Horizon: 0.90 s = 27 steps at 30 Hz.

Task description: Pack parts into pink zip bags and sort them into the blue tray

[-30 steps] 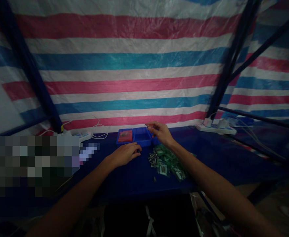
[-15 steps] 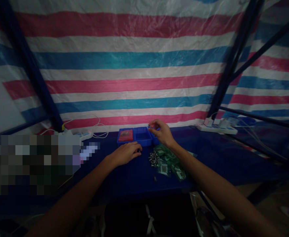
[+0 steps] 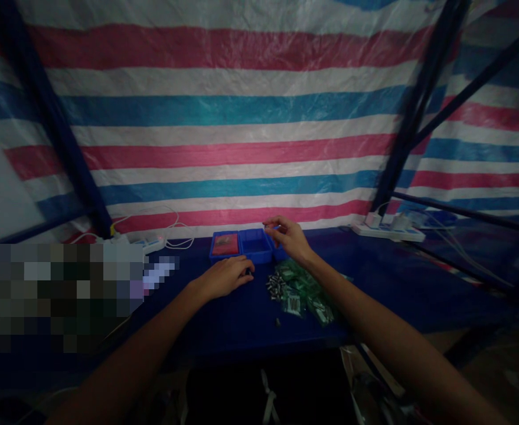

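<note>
Fingers curled, my left hand (image 3: 224, 277) rests on the blue tabletop just in front of the bins, closed on a small dark piece (image 3: 249, 272) whose kind I cannot make out. My right hand (image 3: 289, 237) is raised over the right part of the blue bins, with thumb and fingertips pinched on a tiny piece (image 3: 265, 224), too small to name. Below it lies a pile of small silver and black metal parts (image 3: 275, 287). Green plastic packets (image 3: 303, 277) are heaped beside the pile, partly hidden by my right forearm. One small loose part (image 3: 277, 322) sits nearer the table's front edge.
A blue bin (image 3: 212, 251) holds a red packet (image 3: 225, 244); another blue bin (image 3: 255, 258) adjoins it on the right. Power strips with cables stand at the back left (image 3: 153, 244) and back right (image 3: 389, 232). Blue metal posts and a striped plastic sheet (image 3: 241, 106) enclose the table.
My right hand has barely shifted, with the tiny piece at its fingertips turned slightly. My left hand stays in place, and the view has moved a little.
</note>
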Motion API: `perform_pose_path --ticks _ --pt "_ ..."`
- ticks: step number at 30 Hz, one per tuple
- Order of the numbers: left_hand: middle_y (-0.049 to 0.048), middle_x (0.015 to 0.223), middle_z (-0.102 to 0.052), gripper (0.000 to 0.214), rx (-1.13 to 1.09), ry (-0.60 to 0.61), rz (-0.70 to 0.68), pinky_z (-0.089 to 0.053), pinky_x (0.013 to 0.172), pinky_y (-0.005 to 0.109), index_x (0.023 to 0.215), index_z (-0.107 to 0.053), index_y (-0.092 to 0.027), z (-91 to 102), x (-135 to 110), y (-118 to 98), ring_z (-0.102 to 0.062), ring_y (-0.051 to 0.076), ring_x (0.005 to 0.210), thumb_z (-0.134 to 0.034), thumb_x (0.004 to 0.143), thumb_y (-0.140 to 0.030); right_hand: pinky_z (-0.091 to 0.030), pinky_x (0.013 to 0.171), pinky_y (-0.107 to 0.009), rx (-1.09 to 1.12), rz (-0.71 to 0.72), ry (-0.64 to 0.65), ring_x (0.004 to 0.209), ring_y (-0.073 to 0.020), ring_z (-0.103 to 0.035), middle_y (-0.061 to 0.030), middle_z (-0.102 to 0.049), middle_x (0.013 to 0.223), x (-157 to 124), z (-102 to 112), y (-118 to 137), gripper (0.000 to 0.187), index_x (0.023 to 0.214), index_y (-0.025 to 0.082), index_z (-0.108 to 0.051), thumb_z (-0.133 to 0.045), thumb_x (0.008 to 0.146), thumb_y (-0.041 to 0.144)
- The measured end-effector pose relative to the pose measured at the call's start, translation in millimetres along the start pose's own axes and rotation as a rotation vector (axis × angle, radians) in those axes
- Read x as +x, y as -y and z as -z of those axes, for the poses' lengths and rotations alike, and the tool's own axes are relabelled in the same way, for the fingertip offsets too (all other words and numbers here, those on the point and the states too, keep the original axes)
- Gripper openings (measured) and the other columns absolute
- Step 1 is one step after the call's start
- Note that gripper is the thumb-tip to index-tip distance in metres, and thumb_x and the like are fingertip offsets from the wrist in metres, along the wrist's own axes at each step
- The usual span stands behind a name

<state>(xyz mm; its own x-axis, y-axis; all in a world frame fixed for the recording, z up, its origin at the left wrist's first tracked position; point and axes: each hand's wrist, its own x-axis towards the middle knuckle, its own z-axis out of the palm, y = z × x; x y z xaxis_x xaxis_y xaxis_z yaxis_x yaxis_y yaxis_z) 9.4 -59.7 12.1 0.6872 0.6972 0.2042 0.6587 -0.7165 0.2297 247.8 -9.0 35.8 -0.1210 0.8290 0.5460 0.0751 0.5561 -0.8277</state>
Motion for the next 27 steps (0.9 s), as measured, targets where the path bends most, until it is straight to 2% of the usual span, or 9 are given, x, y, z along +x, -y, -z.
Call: perform_pose_path --ticks 4,9,17,27 --pt "0.0042 0.107 -0.068 0.019 -0.003 -0.002 -0.010 -0.047 0.082 0.030 0.119 -0.067 -0.021 0.1 -0.4 0.5 -0.066 0.020 0.097 -0.061 0.103 -0.031 -0.044 0.053 -0.027 0.155 -0.070 0.015 0.066 -0.0140 -0.056 -0.0059 -0.072 0.097 -1.6 0.4 0.7 0.032 0.106 0.024 -0.074 -0.078 0.083 0.045" --pt "0.0042 0.108 -0.069 0.020 -0.012 -0.012 -0.023 -0.046 0.082 0.030 0.119 -0.066 -0.022 -3.5 -0.6 4.5 -0.066 0.020 0.096 -0.060 0.103 -0.033 -0.043 0.053 -0.025 0.261 -0.167 0.044 0.065 -0.0127 -0.052 -0.0053 -0.072 0.098 -2.8 0.7 2.2 0.033 0.105 0.024 -0.075 -0.079 0.082 0.047" --pt "0.0044 0.107 -0.069 0.021 -0.009 -0.008 -0.012 -0.046 0.081 0.030 0.118 -0.067 -0.022 -2.0 -0.6 2.9 -0.066 0.020 0.096 -0.060 0.104 -0.035 -0.041 0.053 -0.026 0.303 -0.205 0.038 0.063 -0.0117 -0.050 -0.0054 -0.069 0.093 -3.7 1.1 3.4 0.026 0.103 0.023 -0.076 -0.075 0.085 0.042" --pt "0.0047 0.105 -0.069 0.018 -0.008 -0.015 -0.004 -0.046 0.079 0.030 0.112 -0.067 -0.020 -1.9 0.1 0.9 -0.065 0.019 0.092 -0.058 0.105 -0.033 -0.042 0.051 -0.025 0.242 -0.208 -0.047 0.062 -0.0104 -0.051 -0.0028 -0.068 0.093 0.2 0.8 -0.9 0.035 0.102 0.022 -0.073 -0.081 0.076 0.044"
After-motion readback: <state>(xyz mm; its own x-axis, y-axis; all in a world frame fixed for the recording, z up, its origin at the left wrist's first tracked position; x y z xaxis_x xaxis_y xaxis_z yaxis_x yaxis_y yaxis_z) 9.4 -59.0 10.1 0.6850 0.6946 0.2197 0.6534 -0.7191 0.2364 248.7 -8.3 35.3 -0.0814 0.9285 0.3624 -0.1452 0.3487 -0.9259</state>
